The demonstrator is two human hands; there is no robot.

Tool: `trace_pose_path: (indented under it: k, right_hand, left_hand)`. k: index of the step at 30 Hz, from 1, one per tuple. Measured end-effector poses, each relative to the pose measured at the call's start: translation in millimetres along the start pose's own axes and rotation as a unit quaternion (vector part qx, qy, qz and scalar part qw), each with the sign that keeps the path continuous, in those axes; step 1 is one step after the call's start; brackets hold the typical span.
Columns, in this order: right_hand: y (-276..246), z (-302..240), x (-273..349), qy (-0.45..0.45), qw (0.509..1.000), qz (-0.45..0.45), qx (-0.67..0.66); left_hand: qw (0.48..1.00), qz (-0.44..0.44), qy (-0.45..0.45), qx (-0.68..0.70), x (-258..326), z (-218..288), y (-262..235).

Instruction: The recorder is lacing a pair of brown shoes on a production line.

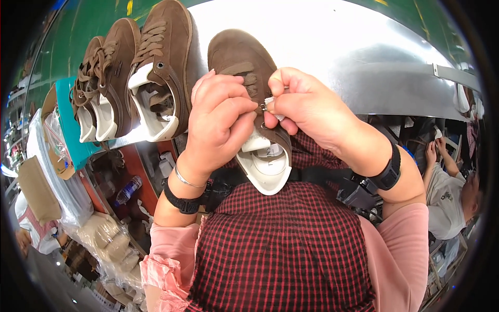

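Note:
A brown suede sneaker (244,49) with a white heel and light lining lies in front of me, its toe pointing away. My left hand (221,112) rests over its laces (249,78), fingers curled and the thumb and forefinger pinched beside a small dark eyelet. What they grip, if anything, is hidden. From the other side, my right hand (312,104) pinches a small, white, cloth-like piece (269,102) at the same spot. Its fingertips almost meet those of the left hand. Both hands partly cover the shoe's lacing.
Several similar brown sneakers (163,47) stand in a row on the left of the shiny metal table (384,86). A teal box (78,125) is beside them. Lower left are a plastic bottle (128,190) and plastic-wrapped beige pieces (106,239). Another person (447,200) sits at right.

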State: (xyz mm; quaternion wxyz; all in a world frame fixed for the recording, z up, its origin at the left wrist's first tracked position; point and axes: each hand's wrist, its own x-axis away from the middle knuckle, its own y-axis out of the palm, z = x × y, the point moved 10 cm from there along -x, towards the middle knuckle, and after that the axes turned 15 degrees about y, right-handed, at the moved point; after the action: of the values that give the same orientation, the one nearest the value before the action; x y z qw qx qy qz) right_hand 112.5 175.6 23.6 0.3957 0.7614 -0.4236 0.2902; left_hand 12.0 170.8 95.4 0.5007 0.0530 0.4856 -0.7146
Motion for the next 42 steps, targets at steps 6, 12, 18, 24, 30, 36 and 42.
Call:
trace_pose_path:
  k: [6, 12, 18, 24, 30, 36, 42]
  right_hand:
    - [6.7, -5.7, -5.8, 0.004, 0.997, 0.005, 0.073]
    - [11.3, -10.1, -10.5, -0.026, 0.997, 0.017, 0.070]
    - [17.8, -10.7, -14.6, -0.010, 0.994, -0.055, 0.096]
    - [15.9, -6.5, -20.3, 0.032, 0.991, -0.111, 0.071]
    - [20.3, -10.5, -20.7, 0.057, 0.988, -0.119, 0.076]
    - [19.7, -10.8, -20.1, 0.057, 0.989, -0.118, 0.076]
    - [20.4, -11.1, -20.5, 0.063, 0.988, -0.120, 0.074]
  left_hand:
    - [1.000, -0.001, -0.002, -0.005, 0.8, -3.6, -1.4]
    - [0.999, -0.023, -0.015, -0.027, -0.9, -3.2, -4.1]
    - [0.998, -0.010, -0.066, -0.010, 2.6, -13.4, -4.2]
    - [0.997, -0.060, -0.048, 0.022, -2.9, -15.4, -5.2]
    - [0.986, -0.160, -0.034, 0.025, -6.8, -17.0, -1.1]
    - [0.982, -0.186, -0.019, 0.018, -10.3, -13.0, 1.6]
    - [0.990, -0.139, -0.030, 0.010, -5.8, -11.8, 2.8]
